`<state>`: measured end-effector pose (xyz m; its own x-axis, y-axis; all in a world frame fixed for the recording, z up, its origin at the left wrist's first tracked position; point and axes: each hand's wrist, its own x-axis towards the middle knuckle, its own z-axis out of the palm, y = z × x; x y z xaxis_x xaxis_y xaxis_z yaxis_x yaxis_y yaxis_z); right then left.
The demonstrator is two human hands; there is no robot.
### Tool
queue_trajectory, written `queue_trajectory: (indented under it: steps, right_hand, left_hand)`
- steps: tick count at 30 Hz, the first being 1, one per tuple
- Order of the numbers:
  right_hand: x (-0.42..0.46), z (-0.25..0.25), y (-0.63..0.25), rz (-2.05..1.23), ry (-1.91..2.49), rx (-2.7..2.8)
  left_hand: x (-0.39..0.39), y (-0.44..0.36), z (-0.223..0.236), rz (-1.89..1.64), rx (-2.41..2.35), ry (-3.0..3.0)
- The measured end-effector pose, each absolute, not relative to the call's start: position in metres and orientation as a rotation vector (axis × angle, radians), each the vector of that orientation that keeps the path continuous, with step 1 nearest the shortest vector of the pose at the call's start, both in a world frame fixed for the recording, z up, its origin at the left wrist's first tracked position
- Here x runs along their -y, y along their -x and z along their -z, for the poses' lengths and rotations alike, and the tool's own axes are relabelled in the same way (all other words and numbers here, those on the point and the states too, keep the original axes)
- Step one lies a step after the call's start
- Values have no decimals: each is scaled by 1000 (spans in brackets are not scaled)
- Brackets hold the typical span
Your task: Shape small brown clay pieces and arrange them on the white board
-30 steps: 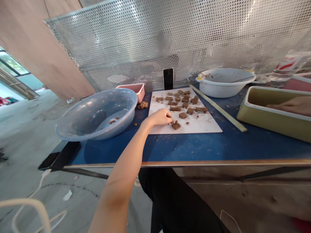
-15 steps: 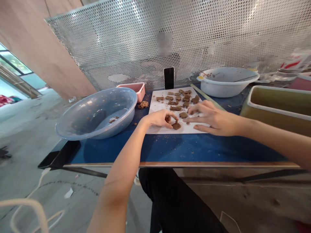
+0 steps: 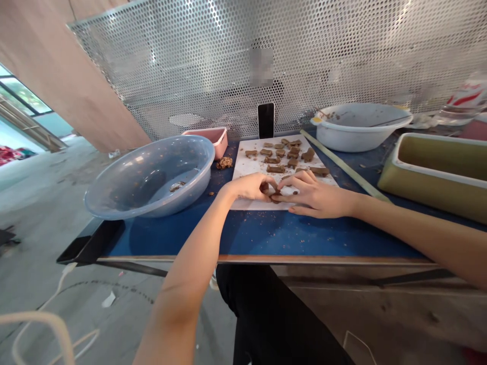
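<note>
At the near edge of a white board (image 3: 247, 203) my left hand (image 3: 253, 186) is closed, its fingers curled around a brown dough lump (image 3: 263, 187). Its thumb and fingertips reach down to a flat brown dough piece (image 3: 274, 198) on the board. My right hand (image 3: 317, 196) lies over the board with its fingers stretched out, and the index fingertip meets that same piece. The fingers of both hands partly cover it. Several shaped brown dough pieces (image 3: 276, 169), some like little bones, are spread over the board beyond my hands.
Left of the board stand a blue basin (image 3: 152, 203), a pink container (image 3: 220, 144) and a crumbly brown clump (image 3: 224, 162). A phone (image 3: 266, 120) stands behind. To the right are a pale green stick (image 3: 342, 163), a white basin (image 3: 357, 139) and an olive planter (image 3: 433, 177).
My right hand has moved left and toward me, from beside the dough pieces to the piece at my left hand. The left hand has stayed almost in place.
</note>
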<state>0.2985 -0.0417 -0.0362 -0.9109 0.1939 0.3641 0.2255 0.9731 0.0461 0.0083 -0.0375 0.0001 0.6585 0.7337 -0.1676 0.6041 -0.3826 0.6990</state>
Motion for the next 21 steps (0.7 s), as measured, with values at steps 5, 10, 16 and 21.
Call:
queue_trajectory:
  steps: [5, 10, 16, 21]
  right_hand:
    - [40, 35, -298, 166, 261, 2727]
    - [41, 35, -302, 156, 261, 2734]
    - [44, 36, -302, 191, 242, 2750]
    - [42, 35, -302, 244, 234, 2720]
  left_hand:
    - [38, -8, 0, -227, -1022, -2110]
    - [38, -9, -1, -225, -1030, -2111]
    - [36, -8, 2, -233, -996, -2117]
    - [37, -8, 0, -221, -992, -2119]
